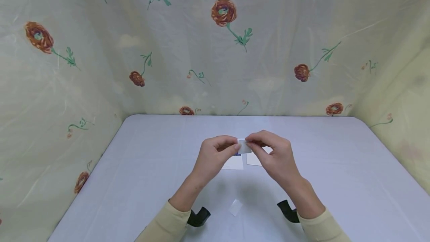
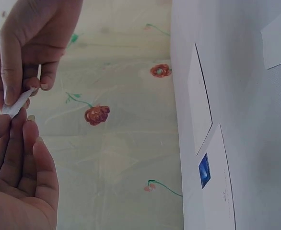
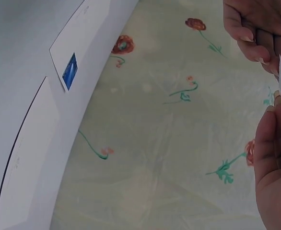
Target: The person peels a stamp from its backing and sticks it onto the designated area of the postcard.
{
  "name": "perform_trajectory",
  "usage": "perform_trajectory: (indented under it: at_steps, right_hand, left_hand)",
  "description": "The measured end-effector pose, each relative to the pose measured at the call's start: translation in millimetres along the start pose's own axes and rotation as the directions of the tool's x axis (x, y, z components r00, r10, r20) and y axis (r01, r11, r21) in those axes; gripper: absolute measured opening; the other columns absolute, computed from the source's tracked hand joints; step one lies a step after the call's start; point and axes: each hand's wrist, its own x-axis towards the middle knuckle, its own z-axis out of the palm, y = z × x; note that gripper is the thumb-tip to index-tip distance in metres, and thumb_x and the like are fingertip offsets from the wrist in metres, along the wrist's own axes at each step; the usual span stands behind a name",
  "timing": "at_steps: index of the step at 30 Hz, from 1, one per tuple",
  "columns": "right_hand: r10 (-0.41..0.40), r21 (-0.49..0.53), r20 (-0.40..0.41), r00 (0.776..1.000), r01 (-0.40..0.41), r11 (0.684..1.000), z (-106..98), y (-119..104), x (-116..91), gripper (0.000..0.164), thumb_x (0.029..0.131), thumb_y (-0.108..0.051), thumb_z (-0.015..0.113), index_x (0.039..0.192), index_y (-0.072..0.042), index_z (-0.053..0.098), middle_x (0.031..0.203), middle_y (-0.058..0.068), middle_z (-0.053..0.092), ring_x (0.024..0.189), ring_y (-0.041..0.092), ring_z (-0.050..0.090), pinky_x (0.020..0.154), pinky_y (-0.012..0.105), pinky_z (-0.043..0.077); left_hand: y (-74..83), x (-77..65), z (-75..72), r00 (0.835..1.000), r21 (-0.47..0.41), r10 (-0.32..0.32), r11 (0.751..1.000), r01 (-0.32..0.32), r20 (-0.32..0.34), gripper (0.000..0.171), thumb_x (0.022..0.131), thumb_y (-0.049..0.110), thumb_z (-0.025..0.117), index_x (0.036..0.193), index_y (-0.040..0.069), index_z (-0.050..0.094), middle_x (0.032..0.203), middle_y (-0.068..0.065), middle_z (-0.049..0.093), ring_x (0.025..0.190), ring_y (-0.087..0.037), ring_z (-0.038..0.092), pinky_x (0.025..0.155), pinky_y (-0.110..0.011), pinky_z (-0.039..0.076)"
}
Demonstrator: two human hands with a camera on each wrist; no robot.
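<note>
Left hand [image 1: 211,157] and right hand [image 1: 280,157] pinch the paper [image 1: 244,148]; it looks light and bendy, best held by its edges.

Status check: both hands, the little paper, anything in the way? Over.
Left hand and right hand both pinching small paper. Paper held up off table. Two white cards lying on table; nothing seen blocking the hands.

There are two cards [image 2: 217,201] [image 2: 200,105], two slips [image 1: 244,148] [image 1: 236,207], one blue patch [image 2: 204,171] and two black mounts [image 1: 199,218] [image 1: 289,213].
</note>
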Motion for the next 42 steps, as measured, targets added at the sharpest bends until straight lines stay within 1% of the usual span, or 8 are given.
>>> perform_trajectory:
  at_steps: [4,11,18,27,32,34,39,42]
  right_hand:
    - [0.005,-0.024,0.003,1.0,-0.005,1.0,-0.6,0.3,-0.6,0.024,0.081,0.012,0.073,0.092,-0.009,0.074,0.086,0.001,0.073,0.076,0.005,0.063,0.073,0.011,0.053]
    - [0.002,-0.034,0.0,1.0,-0.002,0.999,-1.7,0.5,-0.2,0.025,0.079,0.013,0.074,0.09,-0.01,0.074,0.084,-0.001,0.073,0.074,0.004,0.062,0.07,0.012,0.052]
    - [-0.006,-0.036,-0.005,1.0,0.006,0.999,-1.7,0.8,-0.1,0.021,0.082,0.012,0.072,0.089,-0.008,0.073,0.084,0.003,0.073,0.075,0.004,0.063,0.07,0.011,0.052]
    - [0.015,-0.039,0.003,1.0,-0.015,0.999,-1.6,0.4,-0.4,0.02,0.084,0.01,0.071,0.089,-0.009,0.072,0.085,0.002,0.072,0.076,0.004,0.061,0.073,0.011,0.051]
    - [0.012,-0.017,0.012,1.0,-0.012,1.0,-2.0,0.3,0.2,0.019,0.085,0.01,0.07,0.089,-0.009,0.07,0.085,0.002,0.07,0.078,0.005,0.059,0.073,0.011,0.051]
    - [0.005,-0.003,0.013,1.0,-0.005,1.0,-2.1,0.4,0.5,0.02,0.085,0.01,0.07,0.089,-0.009,0.07,0.086,0.001,0.069,0.079,0.005,0.059,0.072,0.012,0.051]
    - [-0.001,-0.02,0.008,1.0,0.001,1.0,-2.9,0.5,0.8,0.018,0.083,0.009,0.073,0.087,-0.008,0.073,0.092,0.003,0.064,0.085,0.006,0.058,0.074,0.01,0.051]
    - [-0.004,-0.05,0.005,1.0,0.004,0.999,-3.3,0.4,0.9,0.018,0.082,0.008,0.075,0.087,-0.009,0.074,0.094,0.001,0.062,0.087,0.007,0.057,0.075,0.009,0.049]
  left_hand:
    - [-0.2,0.4,0.3,1.0,-0.003,-0.002,1.0,0.002,0.001,0.018,0.095,0.022,0.068,0.106,0.009,0.075,0.102,-0.01,0.075,0.093,-0.031,0.071,0.081,-0.023,0.058]
    - [0.0,0.2,0.2,1.0,-0.018,-0.005,1.0,0.005,0.004,0.019,0.096,0.021,0.067,0.107,0.008,0.075,0.104,-0.011,0.075,0.095,-0.033,0.071,0.082,-0.024,0.058]
    - [1.9,-0.3,-1.3,1.0,-0.027,-0.014,1.0,0.014,0.009,0.019,0.096,0.021,0.066,0.108,0.008,0.075,0.105,-0.01,0.076,0.091,-0.019,0.073,0.083,-0.026,0.059]
    - [1.4,-0.3,-1.9,1.0,-0.035,-0.023,0.999,0.023,0.006,0.019,0.096,0.018,0.066,0.108,0.007,0.075,0.105,-0.011,0.076,0.089,-0.016,0.073,0.083,-0.027,0.059]
    - [1.6,-0.3,-1.9,1.0,-0.035,-0.022,0.999,0.021,-0.005,0.019,0.096,0.017,0.066,0.108,0.006,0.075,0.105,-0.012,0.076,0.093,-0.027,0.074,0.083,-0.026,0.059]
    - [1.7,-0.2,-1.7,1.0,-0.033,-0.018,0.999,0.017,-0.01,0.018,0.096,0.017,0.067,0.107,0.006,0.076,0.105,-0.012,0.076,0.092,-0.028,0.074,0.082,-0.026,0.059]
    - [2.4,0.2,-1.5,1.0,-0.014,-0.012,1.0,0.011,-0.029,0.018,0.095,0.021,0.068,0.106,0.009,0.077,0.104,-0.009,0.077,0.089,-0.019,0.074,0.082,-0.027,0.059]
    - [2.6,0.3,-2.0,0.999,-0.003,-0.014,1.0,0.014,-0.041,0.019,0.095,0.022,0.068,0.106,0.01,0.077,0.103,-0.008,0.077,0.088,-0.017,0.074,0.082,-0.027,0.059]
